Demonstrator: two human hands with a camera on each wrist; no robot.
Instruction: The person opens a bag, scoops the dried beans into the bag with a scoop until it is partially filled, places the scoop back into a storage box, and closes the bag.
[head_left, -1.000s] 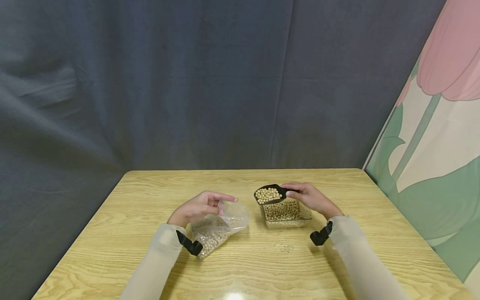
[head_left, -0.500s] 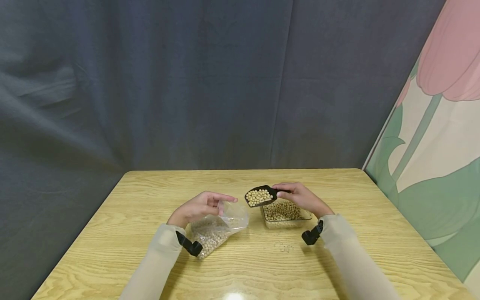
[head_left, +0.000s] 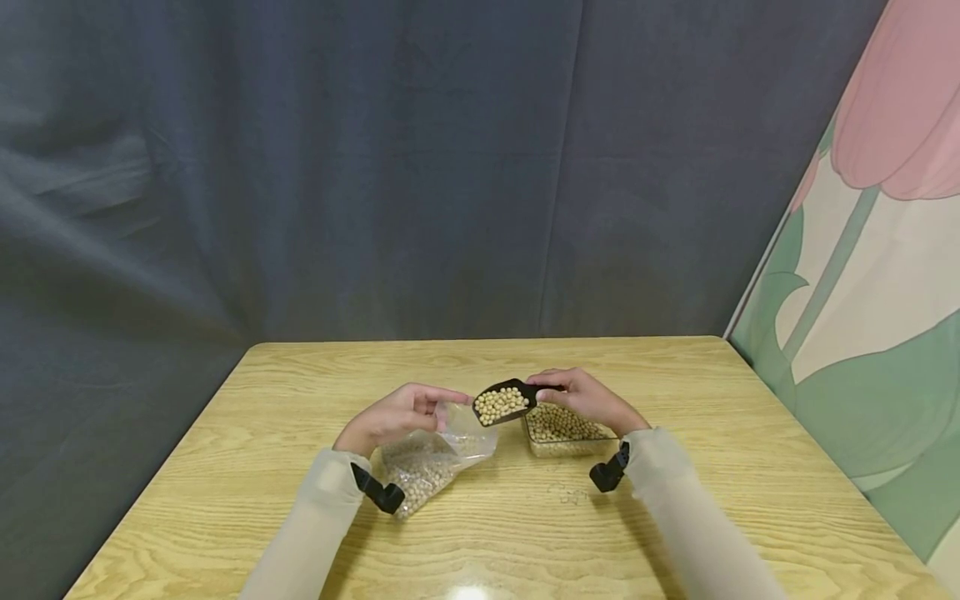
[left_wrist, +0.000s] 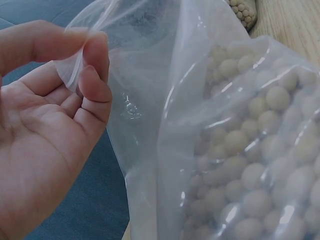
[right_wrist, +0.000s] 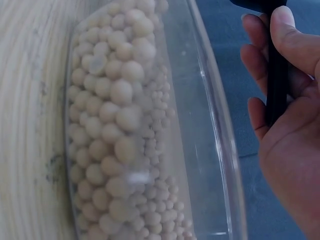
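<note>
My left hand point(head_left: 397, 418) pinches the rim of a clear plastic bag point(left_wrist: 145, 150) between curled fingers and thumb. Pale round beans, like soybeans, fill the bag's lower part point(head_left: 423, 479). My right hand point(head_left: 588, 397) grips the handle of a black scoop point(head_left: 537, 388), as the right wrist view also shows with its dark handle point(right_wrist: 276, 75). Heaped in the scoop are beans point(head_left: 500, 404), and its front end sits beside the bag's mouth, near the left fingertips. Below the right hand stands a clear rectangular container point(head_left: 573, 448) with more of these beans point(right_wrist: 110, 120).
Everything rests on a wood-grain table point(head_left: 480, 533). Faint dark marks point(head_left: 567, 493) lie on its surface in front of the container. A dark curtain point(head_left: 405, 167) hangs behind, and a flower-painted panel point(head_left: 862, 333) stands at the right.
My right hand has carried the loaded scoop leftward, from above the container to the bag's mouth. The left hand and the bag have stayed almost in place.
</note>
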